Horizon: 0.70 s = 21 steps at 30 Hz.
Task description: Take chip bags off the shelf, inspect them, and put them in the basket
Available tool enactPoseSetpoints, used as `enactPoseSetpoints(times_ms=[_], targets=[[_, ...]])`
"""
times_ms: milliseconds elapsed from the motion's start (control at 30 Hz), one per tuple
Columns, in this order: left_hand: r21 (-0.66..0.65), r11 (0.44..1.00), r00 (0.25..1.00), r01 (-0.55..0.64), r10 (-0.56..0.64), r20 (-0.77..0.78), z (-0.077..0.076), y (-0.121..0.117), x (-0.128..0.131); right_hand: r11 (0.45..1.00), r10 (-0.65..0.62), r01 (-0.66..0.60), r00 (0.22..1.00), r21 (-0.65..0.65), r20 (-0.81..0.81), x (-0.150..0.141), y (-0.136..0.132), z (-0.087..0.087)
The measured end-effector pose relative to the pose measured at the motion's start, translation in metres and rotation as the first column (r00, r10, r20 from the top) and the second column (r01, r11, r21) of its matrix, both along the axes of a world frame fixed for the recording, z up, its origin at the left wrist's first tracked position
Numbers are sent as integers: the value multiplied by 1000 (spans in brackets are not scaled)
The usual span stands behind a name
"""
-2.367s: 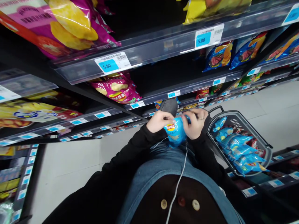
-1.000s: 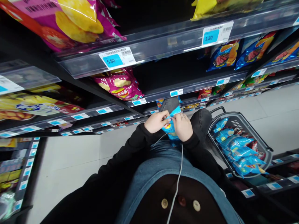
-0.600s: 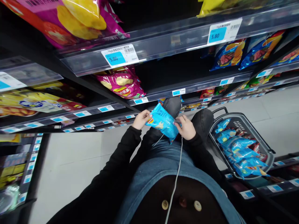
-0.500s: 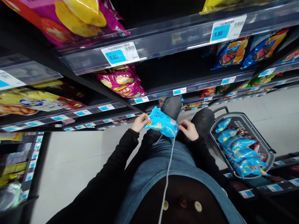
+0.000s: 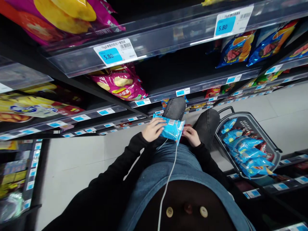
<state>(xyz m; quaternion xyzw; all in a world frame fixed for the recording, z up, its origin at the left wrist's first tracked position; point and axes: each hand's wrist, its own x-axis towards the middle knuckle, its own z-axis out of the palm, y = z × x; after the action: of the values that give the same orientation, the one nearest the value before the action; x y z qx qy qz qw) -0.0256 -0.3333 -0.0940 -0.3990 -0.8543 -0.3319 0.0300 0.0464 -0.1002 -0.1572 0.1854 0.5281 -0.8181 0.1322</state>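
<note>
A light-blue chip bag (image 5: 172,129) lies across my lap, just above my knees. My left hand (image 5: 153,129) grips its left end, fingers laid over the top. My right hand (image 5: 192,136) is at the bag's right end, fingers pinched together at its edge. Something dark red shows beside the right fingertips; I cannot make out what it is. A thin white cord (image 5: 168,183) hangs down in front of me and passes close to the bag's right end.
On my right a grey shopping basket (image 5: 276,162) holds several blue bags (image 5: 249,146) and some dark red packs. Ahead are shelves with a magenta chip bag (image 5: 121,84), blue bags (image 5: 237,49) and price tags (image 5: 115,53). Pale floor tiles (image 5: 72,166) lie to the left.
My left hand has slid from the bag's left corner to over its upper face. The bag has turned, so its printed picture no longer shows. The right hand has shifted slightly.
</note>
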Motion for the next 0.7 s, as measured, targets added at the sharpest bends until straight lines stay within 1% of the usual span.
enactPoseSetpoints(times_ms=[33, 100, 200, 267, 300, 333, 400, 433, 500, 600, 633, 700], targets=[[13, 998, 998, 59, -59, -7, 2, 10, 4, 999, 6, -5, 1000, -31, 4, -1, -1, 3], [14, 994, 994, 112, -112, -11, 3, 28, 11, 994, 21, -17, 999, -111, 30, -3, -3, 11], [13, 993, 992, 118, -117, -36, 9, 46, 16, 974, -5, 19, 998, -225, 65, -5, -9, 23], [21, 993, 992, 112, -111, -56, 17, 52, 15, 962, -69, 76, 997, -261, 36, -8, -12, 34], [23, 994, 993, 102, -101, -62, 22, 55, 13, 961, -104, 103, 995, -258, 9, -10, -12, 41], [22, 996, 994, 89, -87, -63, 28, 58, 11, 963, -133, 124, 991, -238, -22, -13, -10, 48], [25, 998, 996, 65, -64, -55, 41, 66, 7, 978, -154, 139, 984, -159, -88, -19, -3, 63], [29, 998, 998, 59, -57, -41, 47, 72, 4, 985, -145, 132, 982, -112, -120, -22, 3, 71], [58, 997, 999, 44, -45, 8, 58, 85, 0, 996, -89, 85, 980, -27, -179, -26, 18, 87], [187, 982, 988, -19, -10, 152, 68, 102, -5, 998, 32, -20, 968, 53, -249, -23, 39, 107], [251, 967, 977, -45, -10, 214, 69, 105, -7, 996, 62, -44, 962, 72, -267, -20, 44, 112], [359, 929, 937, -89, -43, 346, 70, 103, -11, 993, 83, -54, 953, 106, -291, -12, 51, 121]])
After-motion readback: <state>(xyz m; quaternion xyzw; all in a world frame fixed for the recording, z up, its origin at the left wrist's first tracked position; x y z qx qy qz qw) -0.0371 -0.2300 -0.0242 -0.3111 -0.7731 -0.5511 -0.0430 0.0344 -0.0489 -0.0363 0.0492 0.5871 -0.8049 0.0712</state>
